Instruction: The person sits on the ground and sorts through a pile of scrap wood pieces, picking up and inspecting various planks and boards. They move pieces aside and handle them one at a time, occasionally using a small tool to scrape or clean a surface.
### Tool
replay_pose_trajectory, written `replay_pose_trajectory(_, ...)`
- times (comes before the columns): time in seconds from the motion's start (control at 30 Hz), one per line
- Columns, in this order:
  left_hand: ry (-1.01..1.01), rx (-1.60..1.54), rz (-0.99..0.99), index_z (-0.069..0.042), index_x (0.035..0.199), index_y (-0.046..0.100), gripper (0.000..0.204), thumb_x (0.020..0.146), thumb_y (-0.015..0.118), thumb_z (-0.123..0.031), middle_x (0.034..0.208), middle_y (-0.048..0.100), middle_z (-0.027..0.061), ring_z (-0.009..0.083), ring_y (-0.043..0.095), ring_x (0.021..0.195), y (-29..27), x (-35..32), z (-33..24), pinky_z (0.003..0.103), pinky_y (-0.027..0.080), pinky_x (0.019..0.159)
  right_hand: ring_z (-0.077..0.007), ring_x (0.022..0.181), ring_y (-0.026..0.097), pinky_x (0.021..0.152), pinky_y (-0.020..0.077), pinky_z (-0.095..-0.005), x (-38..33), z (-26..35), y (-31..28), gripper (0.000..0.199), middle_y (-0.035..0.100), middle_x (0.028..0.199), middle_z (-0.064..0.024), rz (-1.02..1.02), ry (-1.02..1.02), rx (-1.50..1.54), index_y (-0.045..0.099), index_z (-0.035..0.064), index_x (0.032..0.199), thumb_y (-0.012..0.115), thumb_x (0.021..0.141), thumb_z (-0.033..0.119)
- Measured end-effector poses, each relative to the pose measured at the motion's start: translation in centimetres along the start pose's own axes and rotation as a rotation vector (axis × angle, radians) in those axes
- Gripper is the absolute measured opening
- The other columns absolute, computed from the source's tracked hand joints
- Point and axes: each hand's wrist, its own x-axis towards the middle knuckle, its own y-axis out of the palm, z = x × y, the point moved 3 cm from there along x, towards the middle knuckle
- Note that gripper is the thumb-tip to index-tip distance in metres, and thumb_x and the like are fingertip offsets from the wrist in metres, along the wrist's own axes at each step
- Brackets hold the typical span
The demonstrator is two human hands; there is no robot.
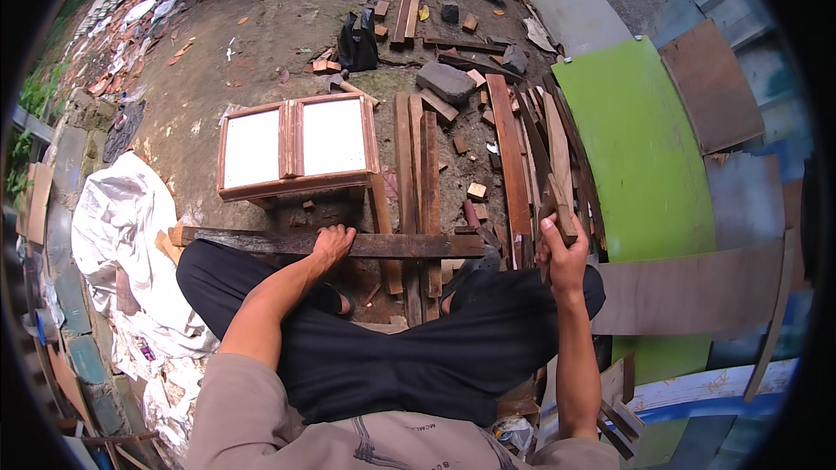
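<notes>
A long dark wooden plank (409, 246) lies crosswise in front of me, its left part by my left knee. My left hand (334, 245) is closed over the plank's upper edge near its middle. Raised above my right knee, my right hand (564, 252) grips a short brown piece of wood (560, 207), whose lower part is hidden by the fingers. Just beyond the plank stands a low wooden frame (293, 144) with two white panels and legs. Several long wooden strips (406, 157) lie on the ground to its right, passing under the plank.
A hammer (355, 90) and a black plastic bag (357, 42) lie beyond the frame. Right of them are a grey stone block (446, 83) and scattered wood offcuts. A bright green panel (640, 139) lies at the right. White sacking (126, 218) is heaped at the left.
</notes>
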Motion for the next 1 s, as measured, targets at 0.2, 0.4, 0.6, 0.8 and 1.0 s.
replay_pose_trajectory(0.2,-0.004,-0.18,0.116,-0.006,0.122,0.052,0.037,0.088,0.06,-0.02,0.107,0.064,0.0164,0.0315,0.066,0.099,-1.2,3.8,-1.0,0.047,0.054,0.082,-0.0041,0.047,0.045,0.043,0.0361,-0.0222,1.6,-6.2,-1.7,0.017,0.055,0.065,0.0026,-0.142,0.059,-0.074,0.057,0.0057,0.096,0.068,0.094,0.019)
replay_pose_trajectory(0.4,-0.216,-0.958,0.188,-0.002,0.141,0.044,0.083,0.083,0.07,-0.055,0.131,0.056,0.0241,0.0363,0.054,0.124,-7.1,4.4,-0.1,0.045,0.043,0.105,-0.0057,0.047,0.048,0.044,0.0394,-0.0233,1.2,-8.5,-0.5,0.02,0.054,0.063,0.0017,-0.067,0.239,-0.001,0.06,0.0036,0.095,0.069,0.093,0.021)
replay_pose_trajectory(0.6,-0.981,-2.479,-1.045,0.002,0.142,0.042,0.092,0.085,0.064,-0.067,0.143,0.047,0.0138,0.027,0.044,0.133,-8.6,2.9,5.1,0.043,0.036,0.111,-0.0052,0.048,0.049,0.045,0.0378,-0.0227,2.4,-7.5,1.9,0.022,0.054,0.062,0.0019,-0.021,0.163,-0.092,0.061,0.0036,0.098,0.069,0.094,0.024)
replay_pose_trajectory(0.8,-1.363,-2.515,-1.285,0.008,0.138,0.042,0.094,0.073,0.087,-0.043,0.133,0.054,0.0165,0.0288,0.058,0.118,-10.7,6.4,9.1,0.049,0.049,0.102,-0.0062,0.047,0.048,0.045,0.0384,-0.0234,3.1,-6.6,3.1,0.021,0.053,0.062,0.0013,0.0,0.194,0.013,0.06,0.0033,0.099,0.067,0.095,0.023)
replay_pose_trajectory(1.0,-1.243,-2.658,-1.319,0.002,0.137,0.045,0.076,0.077,0.083,-0.025,0.129,0.056,0.0162,0.03,0.061,0.112,-10.6,9.3,14.1,0.053,0.054,0.093,-0.0064,0.048,0.048,0.045,0.0397,-0.0234,3.4,-7.0,3.8,0.021,0.052,0.062,0.0019,0.05,0.206,0.019,0.06,0.004,0.097,0.067,0.095,0.023)
